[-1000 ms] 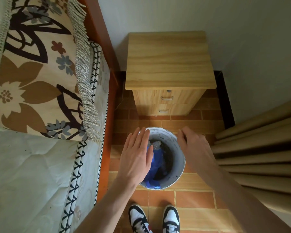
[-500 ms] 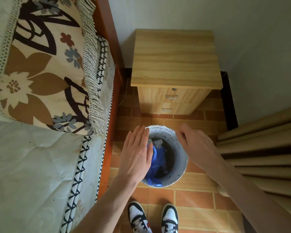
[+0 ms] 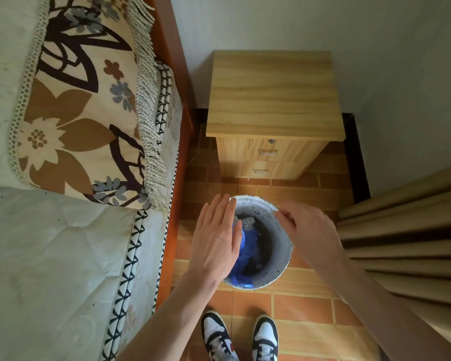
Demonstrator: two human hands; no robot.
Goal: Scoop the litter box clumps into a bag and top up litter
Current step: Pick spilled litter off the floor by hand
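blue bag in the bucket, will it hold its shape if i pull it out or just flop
The blue bag will probably flop: it lies crumpled in thin plastic folds inside the bucket. It likely weighs little itself, though any contents are hidden. Its glossy sheen suggests it is slippery, so pinch a fold.

soft dim daylight, wide-angle edge bending, slight hand blur

Bucket (image 3: 276, 278) on floor (image 3: 305, 303) between left-hand fingers (image 3: 220, 212) and right-hand fingers (image 3: 284, 217), bag (image 3: 248, 243) inside it; cabinet (image 3: 274, 95) beyond the fingers, bed (image 3: 50, 256) to their left, shoes (image 3: 216, 337) nearer than them.
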